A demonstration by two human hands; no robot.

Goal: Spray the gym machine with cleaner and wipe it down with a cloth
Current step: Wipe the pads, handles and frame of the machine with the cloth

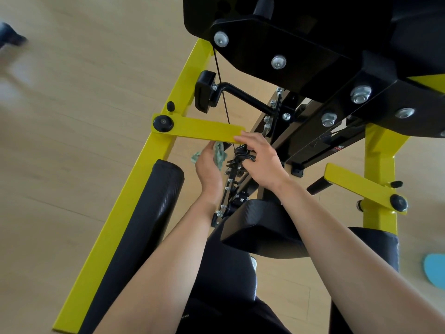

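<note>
Nearest the camera, two bare forearms reach out over the black seat pad (265, 225) of the gym machine (110, 237). Long black roller pads flank it, one left (154, 213), one right (375, 249). Mid-field, the left hand (209, 172) is curled round a bunched green cloth (219, 153), held just under the inner end of the left yellow swing arm (197, 130); whether cloth and metal are touching, cannot tell. The right hand (262, 162) is narrow, fingers hooked round a black cable fitting (243, 155), with one fingertip lying on the end of that same arm. A thin black cable (223, 97) runs up from the fitting towards the bolted black plates (301, 44), farthest off. The wooden floor (72, 116) lies below everything. Likely step: wiping around the arm's end and the fitting. Risks, as I judge them: loose cloth could snag on the cable, the fitting or the small bolts beneath it; if the swing arm pivots, fingers between it and the fitting could be pinched; a slack grip would drop the cloth through the frame to the floor. Count: two hands, one cloth, two yellow swing arms (the second (358, 183) well apart to the right), two roller pads, one seat pad, one cable. No spray bottle in view.
</note>
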